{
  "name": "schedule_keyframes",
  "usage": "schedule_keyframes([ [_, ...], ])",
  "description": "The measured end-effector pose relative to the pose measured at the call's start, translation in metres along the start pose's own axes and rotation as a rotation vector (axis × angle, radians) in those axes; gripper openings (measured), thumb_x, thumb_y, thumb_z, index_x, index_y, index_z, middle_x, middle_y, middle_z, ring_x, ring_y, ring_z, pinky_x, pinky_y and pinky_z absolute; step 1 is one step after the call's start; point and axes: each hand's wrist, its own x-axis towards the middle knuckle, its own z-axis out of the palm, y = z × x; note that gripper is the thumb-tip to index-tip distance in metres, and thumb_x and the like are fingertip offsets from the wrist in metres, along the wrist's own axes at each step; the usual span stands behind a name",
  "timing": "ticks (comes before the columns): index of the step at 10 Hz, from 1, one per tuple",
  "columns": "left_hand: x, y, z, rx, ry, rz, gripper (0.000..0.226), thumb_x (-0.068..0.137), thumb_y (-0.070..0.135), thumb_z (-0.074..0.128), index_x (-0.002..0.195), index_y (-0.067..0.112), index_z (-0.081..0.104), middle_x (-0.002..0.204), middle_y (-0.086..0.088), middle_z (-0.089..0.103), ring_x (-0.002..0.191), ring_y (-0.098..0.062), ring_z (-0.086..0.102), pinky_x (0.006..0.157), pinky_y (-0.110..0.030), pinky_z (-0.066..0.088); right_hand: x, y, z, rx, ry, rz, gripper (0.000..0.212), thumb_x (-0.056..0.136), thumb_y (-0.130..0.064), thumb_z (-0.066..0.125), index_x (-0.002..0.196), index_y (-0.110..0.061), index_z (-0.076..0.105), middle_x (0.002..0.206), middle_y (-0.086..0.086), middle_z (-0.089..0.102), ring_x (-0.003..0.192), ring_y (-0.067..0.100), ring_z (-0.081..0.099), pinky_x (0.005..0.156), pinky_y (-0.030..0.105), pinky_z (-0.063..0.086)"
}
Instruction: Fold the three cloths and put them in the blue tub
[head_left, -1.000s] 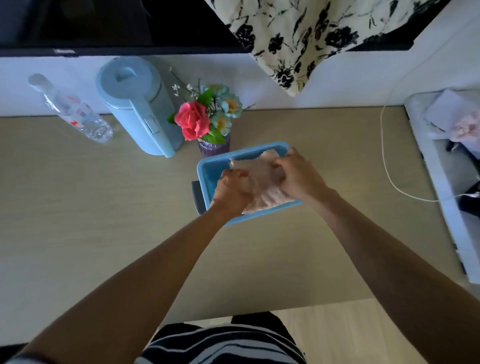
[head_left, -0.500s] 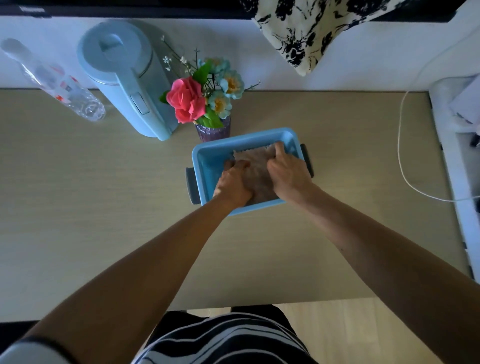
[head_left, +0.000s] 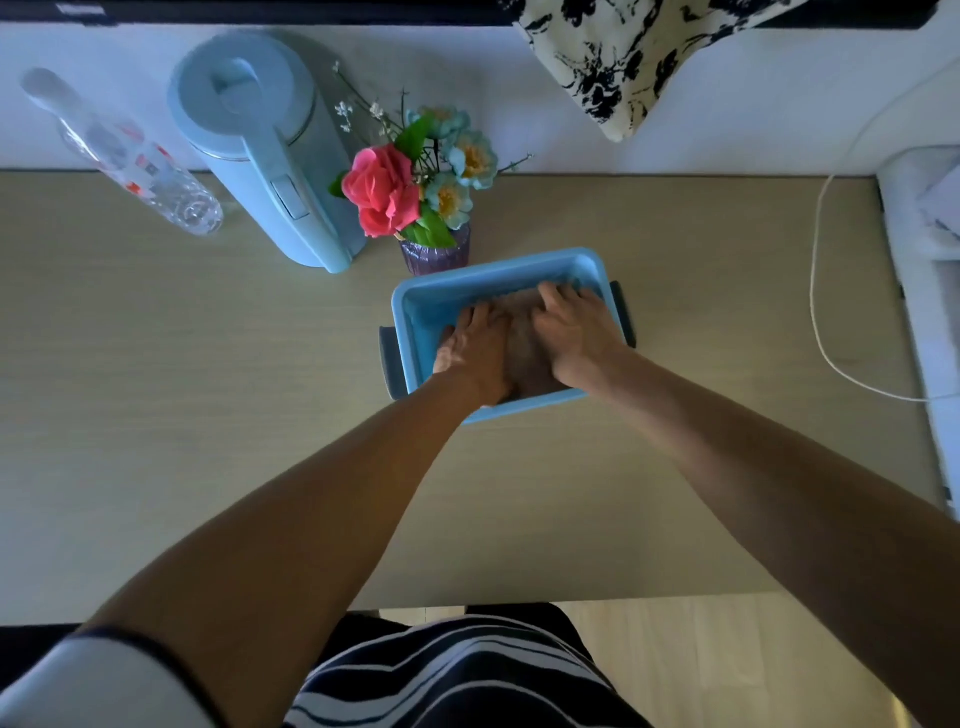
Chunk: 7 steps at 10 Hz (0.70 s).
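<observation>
Both hands are inside the blue tub (head_left: 415, 306), palms down on the folded cloth (head_left: 522, 343). The left hand (head_left: 475, 353) lies flat on the cloth's left part, fingers (head_left: 480, 319) extended and loosely spread, pointing to the tub's far wall. The right hand (head_left: 579, 338) lies flat on the right part, its fingers likewise spread and resting near the far right corner. Neither hand pinches the cloth; both press on it.

Against the frame a second earlier: the cloth was then bunched and lifted above the tub rim, gripped between curled fingers. Half a second ago it was already down in the tub with the hands partly closed over it. Now it sits lower and flatter, a brownish strip showing between the two hands, and the fingers have opened out. How many cloths lie under the hands cannot be told.

The tub stands on the bench (head_left: 208, 415), its dark side handles showing to left and right. Beyond the fingers, just past the tub's far left corner, stands a small vase of flowers (head_left: 415, 192). Further left of the fingers are a light blue kettle (head_left: 265, 145) and a clear bottle (head_left: 124, 156) lying on its side. A white cable (head_left: 821, 312) runs across the bench well right of the right hand.
</observation>
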Motion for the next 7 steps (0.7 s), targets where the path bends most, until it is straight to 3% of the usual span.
schedule_keyframes([
  [1, 0.003, 0.001, 0.001, 0.03, -0.02, -0.011, 0.084, 0.071, 0.036, 0.08, 0.143, 0.022, 0.038, 0.147, -0.007, 0.031, 0.138, -0.03, 0.03, 0.11, -0.047, 0.037, 0.005, -0.004, 0.003, 0.004, -0.037, 0.008, 0.049, 0.08, -0.008, 0.067, 0.129, -0.013, 0.06, 0.146, 0.011, 0.037, 0.129, 0.03, 0.047, 0.108, 0.04, 0.036],
  [2, 0.001, -0.001, -0.005, -0.072, -0.019, -0.033, 0.082, 0.071, 0.036, 0.079, 0.143, 0.023, 0.041, 0.145, -0.008, 0.035, 0.136, -0.031, 0.035, 0.108, -0.047, 0.043, 0.007, -0.005, -0.001, 0.058, -0.062, 0.013, 0.048, 0.08, -0.011, 0.067, 0.128, -0.016, 0.06, 0.145, 0.011, 0.039, 0.128, 0.029, 0.049, 0.107, 0.041, 0.037],
  [3, -0.012, -0.006, -0.018, -0.285, 0.058, -0.002, 0.074, 0.069, 0.041, 0.08, 0.135, 0.02, 0.054, 0.135, -0.01, 0.054, 0.129, -0.031, 0.051, 0.104, -0.044, 0.048, 0.003, 0.0, -0.011, 0.199, -0.065, 0.023, 0.046, 0.077, -0.024, 0.071, 0.122, -0.022, 0.06, 0.132, 0.008, 0.051, 0.119, 0.028, 0.056, 0.098, 0.044, 0.047],
  [4, -0.05, -0.016, -0.039, -0.591, 0.203, 0.025, 0.065, 0.076, 0.032, 0.083, 0.134, 0.017, 0.057, 0.128, -0.006, 0.064, 0.118, -0.023, 0.06, 0.101, -0.035, 0.048, -0.008, 0.005, -0.025, 0.462, 0.045, 0.073, 0.047, 0.081, -0.042, 0.068, 0.121, -0.021, 0.056, 0.122, 0.006, 0.057, 0.11, 0.029, 0.06, 0.084, 0.044, 0.053],
  [6, -0.147, -0.052, -0.069, -0.816, 0.424, 0.008, 0.054, 0.083, 0.041, 0.07, 0.133, 0.025, 0.058, 0.134, 0.014, 0.062, 0.121, -0.004, 0.059, 0.102, -0.032, 0.052, -0.053, -0.028, -0.048, 1.067, 0.382, 0.145, 0.05, 0.085, -0.029, 0.073, 0.13, -0.017, 0.056, 0.128, 0.004, 0.061, 0.113, 0.019, 0.064, 0.098, 0.042, 0.05],
  [7, -0.191, -0.068, -0.074, -0.875, 0.532, -0.009, 0.057, 0.082, 0.047, 0.066, 0.133, 0.025, 0.058, 0.132, 0.015, 0.063, 0.122, -0.001, 0.058, 0.101, -0.026, 0.051, -0.069, -0.059, -0.056, 1.202, 0.448, 0.127, 0.051, 0.086, -0.028, 0.072, 0.132, -0.018, 0.055, 0.13, 0.002, 0.06, 0.113, 0.015, 0.063, 0.099, 0.039, 0.05],
])
